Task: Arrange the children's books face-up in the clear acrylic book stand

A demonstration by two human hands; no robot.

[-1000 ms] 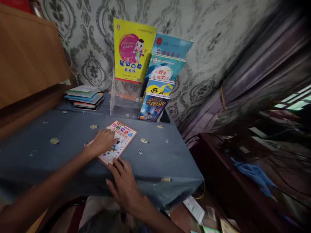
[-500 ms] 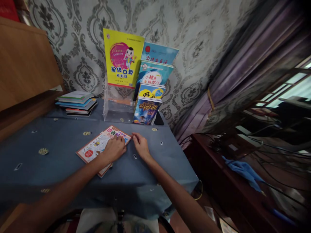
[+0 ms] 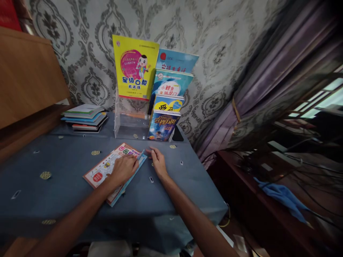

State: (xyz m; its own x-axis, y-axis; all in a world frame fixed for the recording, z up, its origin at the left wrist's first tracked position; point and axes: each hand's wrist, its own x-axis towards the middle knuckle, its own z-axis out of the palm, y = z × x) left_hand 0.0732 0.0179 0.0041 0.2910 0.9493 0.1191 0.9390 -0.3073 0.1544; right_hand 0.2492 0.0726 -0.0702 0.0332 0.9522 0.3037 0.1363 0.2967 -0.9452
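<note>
A thin picture-covered book (image 3: 103, 167) with a reddish border lies at a slant on the table. Along its right side the cover stands slightly raised, and a light blue strip (image 3: 128, 186) shows beneath. My left hand (image 3: 123, 169) rests over the cover, its bent fingers closed at that raised edge; the fingertips are partly hidden. Just right of the book's upper corner is my right hand (image 3: 158, 163), apart from it, with thumb and fingers loosely spread and nothing visible between them.
Behind the book, a clear acrylic stand (image 3: 128, 131) holds a yellow workbook (image 3: 135, 67) and several other books (image 3: 164, 125). A stack of books (image 3: 85, 117) lies at the back left. A dark phone-like object (image 3: 178, 134) lies beside the stand. Right of the table is a dark red cabinet (image 3: 238, 192).
The book's right edge has lifted under my left hand, exposing the light blue strip. My right hand has come away from the book's corner. The view has shifted slightly.
</note>
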